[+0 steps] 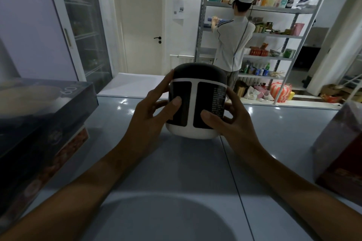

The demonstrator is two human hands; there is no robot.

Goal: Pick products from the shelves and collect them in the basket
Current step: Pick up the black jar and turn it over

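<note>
Centrally, one black-and-white round container [196, 101] stands nearly upright, dark domed top up and tilted slightly away, white base just over the pale worktop [195, 172]. Two hands hold it: the left hand [154, 109] curls around its left side, the right hand [229, 117] around its right, thumbs pressed on the front label. Both forearms reach forward. One dark box [39, 115] sits left, one red box [340, 154] right.

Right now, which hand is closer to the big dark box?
Left. The left hand grips the black-and-white container on the side toward the dark box; the right hand is farther.
</note>
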